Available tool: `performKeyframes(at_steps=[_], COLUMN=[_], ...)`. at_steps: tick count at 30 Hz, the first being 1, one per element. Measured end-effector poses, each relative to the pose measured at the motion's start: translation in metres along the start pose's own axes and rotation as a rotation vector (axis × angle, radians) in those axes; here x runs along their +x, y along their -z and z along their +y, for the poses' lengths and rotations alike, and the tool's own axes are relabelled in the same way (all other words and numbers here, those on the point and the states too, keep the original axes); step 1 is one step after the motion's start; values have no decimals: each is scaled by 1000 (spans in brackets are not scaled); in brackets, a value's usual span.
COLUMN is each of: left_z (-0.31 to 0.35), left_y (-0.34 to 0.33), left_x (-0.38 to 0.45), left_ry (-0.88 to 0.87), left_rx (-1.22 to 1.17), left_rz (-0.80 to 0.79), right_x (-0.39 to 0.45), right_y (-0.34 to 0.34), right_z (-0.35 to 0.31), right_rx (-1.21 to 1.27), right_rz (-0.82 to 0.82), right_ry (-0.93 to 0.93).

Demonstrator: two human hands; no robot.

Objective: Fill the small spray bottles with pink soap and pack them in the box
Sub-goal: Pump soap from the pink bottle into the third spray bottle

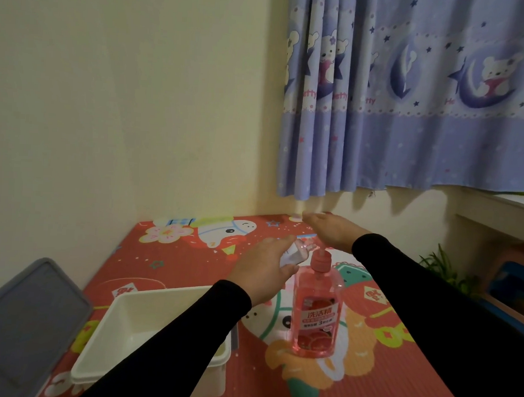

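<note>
A tall pink soap pump bottle (315, 308) stands upright on the red patterned mat (351, 391). My left hand (262, 273) grips a small clear spray bottle (388, 257), tilted with its open neck close to the pump's spout. My right hand (333, 230) lies flat, palm down, on top of the pump head, fingers stretched out. The white plastic box (123, 321) sits at the lower left, partly hidden by my left sleeve; the part of its inside that shows is bare.
A grey lid (24, 317) leans at the far left next to the box. The mat's far side meets a cream wall with a blue curtain (409, 99). A green plant (441, 266) and shelving stand at the right.
</note>
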State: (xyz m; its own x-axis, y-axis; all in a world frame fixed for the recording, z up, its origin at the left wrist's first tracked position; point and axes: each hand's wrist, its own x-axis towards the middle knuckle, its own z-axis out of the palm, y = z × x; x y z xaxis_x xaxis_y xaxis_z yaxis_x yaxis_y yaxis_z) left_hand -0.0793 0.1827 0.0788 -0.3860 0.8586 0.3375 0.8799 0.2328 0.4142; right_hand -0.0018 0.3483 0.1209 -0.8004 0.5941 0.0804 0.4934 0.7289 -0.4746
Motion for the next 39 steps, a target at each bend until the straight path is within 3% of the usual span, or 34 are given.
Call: performKeyframes(at_steps=[6, 15, 26, 33, 39], left_z=[-1, 4, 2, 7, 1], left_y=[-10, 3, -4, 7, -6], left_x=[-6, 0, -7, -4, -6], left_ry=[23, 0, 4, -9, 14], left_rx=[8, 39, 79, 74, 71], left_rz=[-38, -32, -71, -41, -65], right_x=[-5, -7, -9, -10, -12], right_y=[-14, 2, -12, 3, -12], right_z=[5, -3, 0, -8, -5], right_rx=[-84, -65, -198, -119, -159], right_rz=[-72, 63, -10, 76, -40], right_ry=[-15, -1, 9, 25, -31])
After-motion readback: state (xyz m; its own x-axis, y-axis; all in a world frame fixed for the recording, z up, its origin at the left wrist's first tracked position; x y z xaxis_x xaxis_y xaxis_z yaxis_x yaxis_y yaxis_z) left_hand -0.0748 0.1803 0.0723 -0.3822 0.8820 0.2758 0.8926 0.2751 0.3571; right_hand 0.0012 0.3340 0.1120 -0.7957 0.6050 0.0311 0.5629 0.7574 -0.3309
